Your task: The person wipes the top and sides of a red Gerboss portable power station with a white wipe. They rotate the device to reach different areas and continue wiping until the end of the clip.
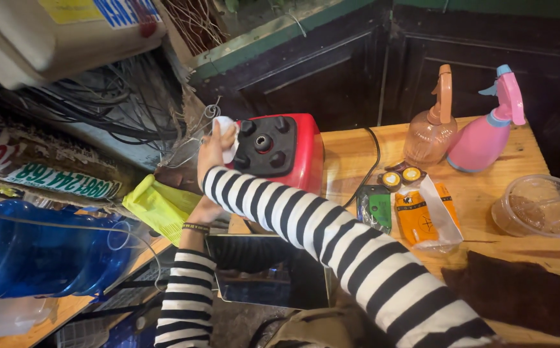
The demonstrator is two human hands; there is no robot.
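A red blender base (286, 151) with a black top stands at the left end of a wooden table (351, 154). My right hand (212, 149) reaches across my body and presses a white cloth (227, 134) against the base's top left corner. My left hand (204, 209) is lower, at the base's left side, mostly hidden behind my right forearm; what it grips cannot be made out. Both arms wear black-and-white striped sleeves.
On the table are an orange spray bottle (431, 129), a pink spray bottle (489, 125), orange and green packets (418, 216), a clear plastic cup (541, 206) and a dark cloth (518, 290). A yellow rag (157, 206), a blue water jug (41, 248) and tangled cables (112, 96) lie left.
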